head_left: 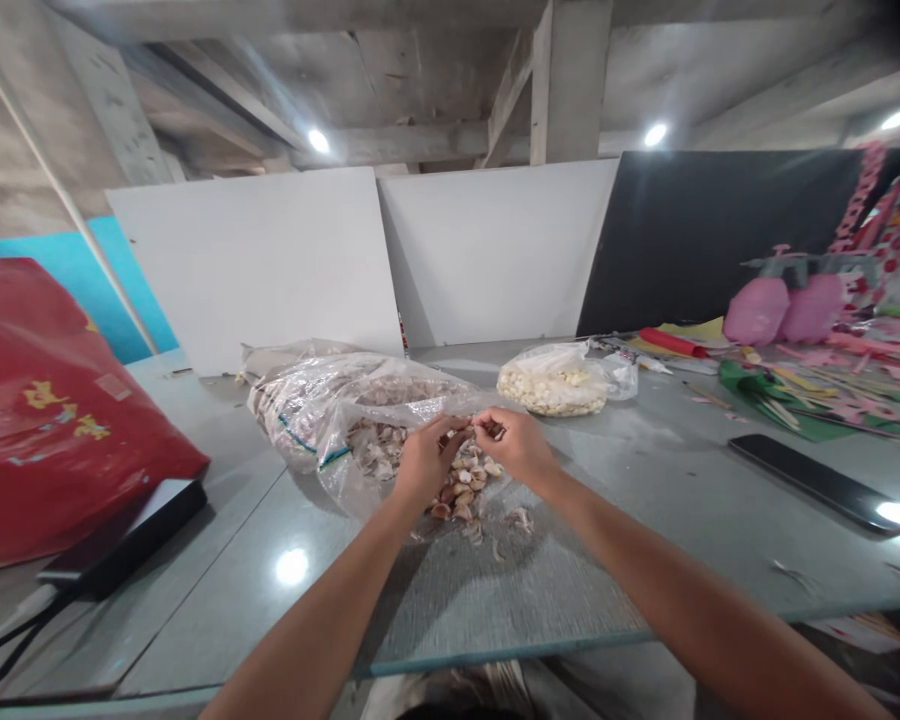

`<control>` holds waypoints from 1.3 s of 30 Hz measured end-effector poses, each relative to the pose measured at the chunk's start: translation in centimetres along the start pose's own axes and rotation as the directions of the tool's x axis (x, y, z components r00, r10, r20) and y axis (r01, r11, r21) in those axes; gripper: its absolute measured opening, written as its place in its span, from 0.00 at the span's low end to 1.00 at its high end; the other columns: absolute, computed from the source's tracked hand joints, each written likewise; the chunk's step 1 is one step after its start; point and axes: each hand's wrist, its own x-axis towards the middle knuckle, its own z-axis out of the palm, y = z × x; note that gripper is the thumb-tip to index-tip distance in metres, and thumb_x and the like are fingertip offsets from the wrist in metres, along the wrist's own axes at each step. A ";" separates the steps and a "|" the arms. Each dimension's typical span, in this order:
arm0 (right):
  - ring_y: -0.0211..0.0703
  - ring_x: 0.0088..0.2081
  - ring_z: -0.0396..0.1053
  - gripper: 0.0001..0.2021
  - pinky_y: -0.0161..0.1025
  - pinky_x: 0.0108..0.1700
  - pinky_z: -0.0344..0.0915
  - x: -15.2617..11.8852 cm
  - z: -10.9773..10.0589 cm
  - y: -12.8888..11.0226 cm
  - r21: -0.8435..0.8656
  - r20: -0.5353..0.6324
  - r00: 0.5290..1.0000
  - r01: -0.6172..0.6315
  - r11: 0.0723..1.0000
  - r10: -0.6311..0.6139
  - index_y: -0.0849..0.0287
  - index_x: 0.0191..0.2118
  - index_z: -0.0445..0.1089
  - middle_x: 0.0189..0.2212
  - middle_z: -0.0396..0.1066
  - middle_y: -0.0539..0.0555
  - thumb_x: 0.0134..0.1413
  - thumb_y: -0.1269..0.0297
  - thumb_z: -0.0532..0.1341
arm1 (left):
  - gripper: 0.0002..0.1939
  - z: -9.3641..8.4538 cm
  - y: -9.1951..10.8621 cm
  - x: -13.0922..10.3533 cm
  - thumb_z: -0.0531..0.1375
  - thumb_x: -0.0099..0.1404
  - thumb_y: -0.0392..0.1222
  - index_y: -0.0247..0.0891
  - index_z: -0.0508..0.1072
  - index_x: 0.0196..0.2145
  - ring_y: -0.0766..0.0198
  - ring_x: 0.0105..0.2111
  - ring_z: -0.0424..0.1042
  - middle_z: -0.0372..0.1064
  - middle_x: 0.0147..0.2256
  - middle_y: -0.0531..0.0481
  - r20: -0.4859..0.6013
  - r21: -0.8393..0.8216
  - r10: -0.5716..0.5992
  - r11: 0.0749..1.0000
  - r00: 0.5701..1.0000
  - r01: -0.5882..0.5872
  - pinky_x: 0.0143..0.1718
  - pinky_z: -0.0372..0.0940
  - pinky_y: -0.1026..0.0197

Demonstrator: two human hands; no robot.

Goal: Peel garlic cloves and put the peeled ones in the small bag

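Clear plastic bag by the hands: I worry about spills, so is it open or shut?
Open: the plastic bag is spread wide, with garlic cloves and papery skins exposed at its mouth.

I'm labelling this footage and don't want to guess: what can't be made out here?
All in the head view:
- Whatever is between the left hand and right hand: too small, covered by fingers.
- Red bag's left side: cut off by the left edge.
- Large clear bag's deeper contents: hidden by creased, glaring plastic.

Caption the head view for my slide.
Left hand and right hand meet above loose garlic cloves, near a clear bag of pale cloves.
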 end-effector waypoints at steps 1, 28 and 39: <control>0.35 0.25 0.64 0.09 0.30 0.28 0.59 0.0 0.0 0.0 0.001 -0.003 1.000 -0.003 1.000 0.003 0.60 0.32 0.71 0.23 0.70 0.49 0.47 0.66 0.54 | 0.15 0.1 -0.1 0.0 0.53 0.61 0.47 0.38 0.74 0.40 0.67 0.28 0.66 0.71 0.33 0.48 -0.003 -0.002 -0.009 1.000 1.000 0.009 0.32 0.60 0.66; 0.34 0.24 0.62 0.06 0.30 0.29 0.56 0.4 -0.9 -0.1 -0.062 -0.112 0.994 -0.009 0.998 0.002 0.59 0.30 0.66 0.22 0.66 0.48 0.47 0.65 0.54 | 0.13 1.4 -0.2 0.4 0.58 0.57 0.49 0.36 0.66 0.34 0.74 0.16 0.59 0.59 0.20 0.58 -0.066 -0.570 -0.296 0.795 0.953 0.207 0.18 0.56 0.70; 0.35 0.26 0.63 0.07 0.31 0.31 0.58 0.5 -0.5 0.8 -0.077 -0.071 0.997 0.003 0.997 -0.009 0.59 0.32 0.68 0.24 0.67 0.49 0.49 0.66 0.53 | 0.14 0.6 -0.3 0.9 0.60 0.54 0.49 0.37 0.64 0.33 0.75 0.19 0.59 0.62 0.29 0.55 -0.046 -0.799 -0.430 0.557 0.902 0.225 0.17 0.57 0.71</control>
